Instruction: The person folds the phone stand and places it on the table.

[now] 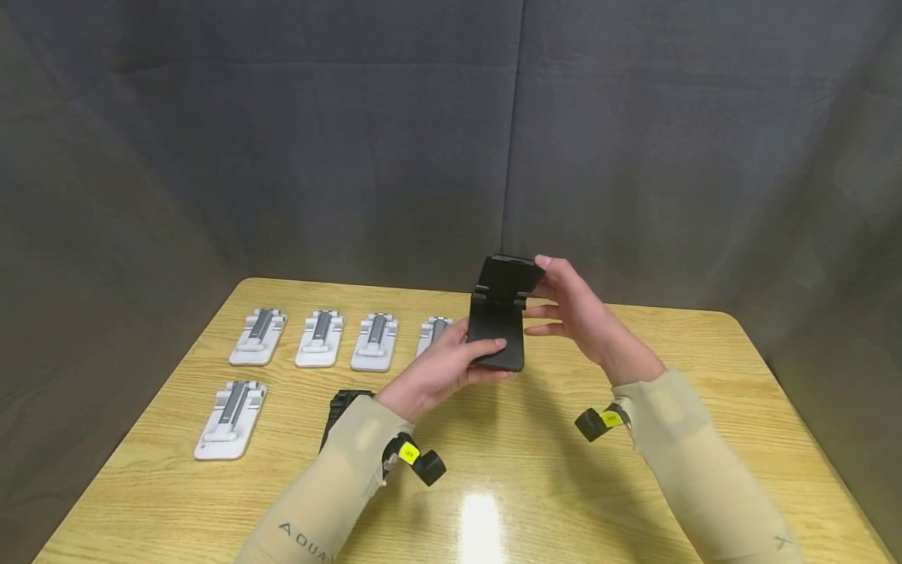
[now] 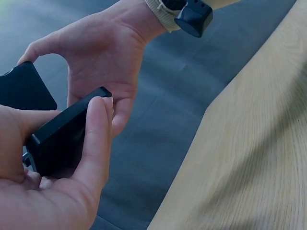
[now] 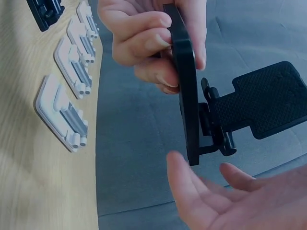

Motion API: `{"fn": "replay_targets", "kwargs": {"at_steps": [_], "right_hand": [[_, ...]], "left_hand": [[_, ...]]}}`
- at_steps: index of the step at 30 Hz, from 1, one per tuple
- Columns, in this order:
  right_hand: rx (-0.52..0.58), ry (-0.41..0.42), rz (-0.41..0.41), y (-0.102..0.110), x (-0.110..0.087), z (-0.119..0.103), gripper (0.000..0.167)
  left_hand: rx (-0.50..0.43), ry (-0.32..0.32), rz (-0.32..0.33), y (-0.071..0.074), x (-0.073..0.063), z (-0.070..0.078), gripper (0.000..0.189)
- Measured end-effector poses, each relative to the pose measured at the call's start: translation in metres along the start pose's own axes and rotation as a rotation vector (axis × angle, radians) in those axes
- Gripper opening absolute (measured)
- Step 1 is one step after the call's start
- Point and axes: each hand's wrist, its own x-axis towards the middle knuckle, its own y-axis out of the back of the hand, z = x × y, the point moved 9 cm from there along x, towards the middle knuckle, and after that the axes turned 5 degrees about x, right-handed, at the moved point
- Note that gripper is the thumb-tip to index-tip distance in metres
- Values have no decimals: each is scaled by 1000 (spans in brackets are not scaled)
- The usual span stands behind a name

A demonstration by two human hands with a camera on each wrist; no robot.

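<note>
A black folding phone stand (image 1: 496, 321) is held up above the table, its plate tilted up on the hinge from the base. My left hand (image 1: 444, 362) grips the base, thumb on its face and fingers behind, as the left wrist view also shows. On the other side is my right hand (image 1: 578, 313), its fingers spread and mostly straight. Its thumb touches the upper corner of the tilted plate. In the right wrist view the plate (image 3: 268, 100) is swung out from the base (image 3: 184, 81), with the hinge arm between them.
Several folded white phone stands (image 1: 319, 339) lie on the left part of the wooden table (image 1: 634, 486). Another black stand (image 1: 345, 403) is partly hidden under my left forearm. A dark grey curtain (image 1: 352, 157) hangs behind the table.
</note>
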Motion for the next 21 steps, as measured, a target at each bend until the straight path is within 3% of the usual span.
{"fn": "replay_targets", "kwargs": {"at_steps": [10, 21], "right_hand": [[16, 3, -69, -5, -4, 8, 74], [17, 3, -83, -7, -4, 13, 68]], "left_hand": [[-75, -5, -27, 0, -1, 5, 50], [-106, -27, -56, -1, -2, 9, 80]]}}
